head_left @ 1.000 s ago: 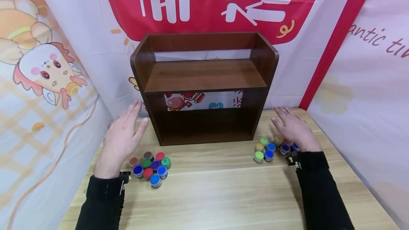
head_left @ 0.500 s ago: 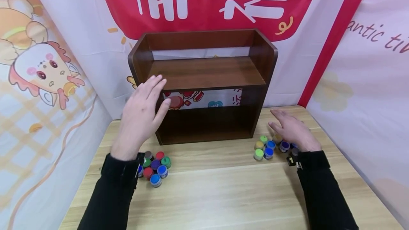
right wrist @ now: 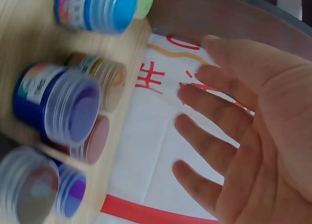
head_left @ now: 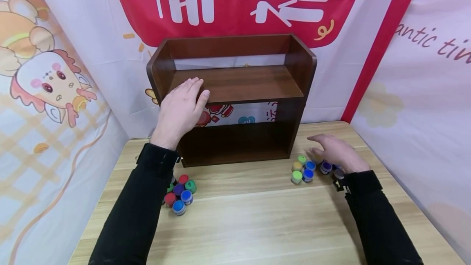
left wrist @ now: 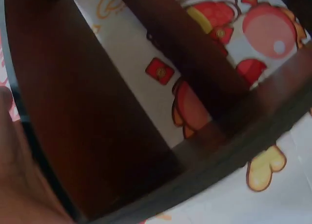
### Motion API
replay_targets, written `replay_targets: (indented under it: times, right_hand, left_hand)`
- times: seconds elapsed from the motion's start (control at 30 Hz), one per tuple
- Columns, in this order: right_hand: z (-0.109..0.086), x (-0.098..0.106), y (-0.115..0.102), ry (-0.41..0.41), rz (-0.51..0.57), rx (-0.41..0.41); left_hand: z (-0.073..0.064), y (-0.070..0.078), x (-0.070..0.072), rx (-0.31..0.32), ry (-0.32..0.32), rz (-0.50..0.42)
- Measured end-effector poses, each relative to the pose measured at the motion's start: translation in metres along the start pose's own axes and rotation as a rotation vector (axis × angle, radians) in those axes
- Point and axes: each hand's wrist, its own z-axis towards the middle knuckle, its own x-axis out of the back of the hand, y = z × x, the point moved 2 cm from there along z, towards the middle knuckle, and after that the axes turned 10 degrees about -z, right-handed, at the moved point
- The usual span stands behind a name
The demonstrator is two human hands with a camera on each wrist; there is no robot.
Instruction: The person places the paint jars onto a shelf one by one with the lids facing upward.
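A dark brown two-tier wooden shelf (head_left: 239,83) stands upright at the back of the table. My left hand (head_left: 180,111), fingers extended, is in front of the shelf's left side at upper-board height; whether it touches the wood I cannot tell. In the left wrist view part of that hand (left wrist: 19,170) shows beside the shelf's edge (left wrist: 92,112). My right hand (head_left: 336,152) hovers over the right cluster of small paint pots, holding nothing. In the right wrist view its fingers (right wrist: 209,146) are spread and slightly bent, apart from a dark blue paint pot (right wrist: 58,102).
Left of the middle sits another cluster of paint pots, a blue one (head_left: 179,207) nearest me, partly hidden by my left sleeve. A lime green pot (head_left: 296,176) edges the right cluster. Printed cloth (head_left: 121,72) hangs behind and beside the wooden table (head_left: 235,216).
My left hand has moved right and up from beside the shelf to in front of its left side. The right hand stays over its pots, with its fingers bending slightly more.
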Motion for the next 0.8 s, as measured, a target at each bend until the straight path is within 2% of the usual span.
replay_targets:
  times: [0.1, 0.3, 0.6, 0.8]
  right_hand:
    - [0.001, -0.002, 0.003, -0.020, -0.035, 0.043]
    - [-0.001, -0.006, 0.005, -0.059, -0.060, 0.080]
    - [0.004, -0.018, 0.005, -0.103, -0.086, 0.096]
    - [0.005, -0.019, 0.005, -0.092, -0.094, 0.134]
  left_hand:
    - [0.002, 0.001, -0.005, 0.017, -0.030, 0.029]
    - [0.001, 0.003, -0.007, 0.018, -0.035, 0.069]
    - [0.001, 0.002, -0.008, 0.015, -0.004, 0.067]
    - [0.002, 0.001, -0.010, 0.016, 0.005, 0.060]
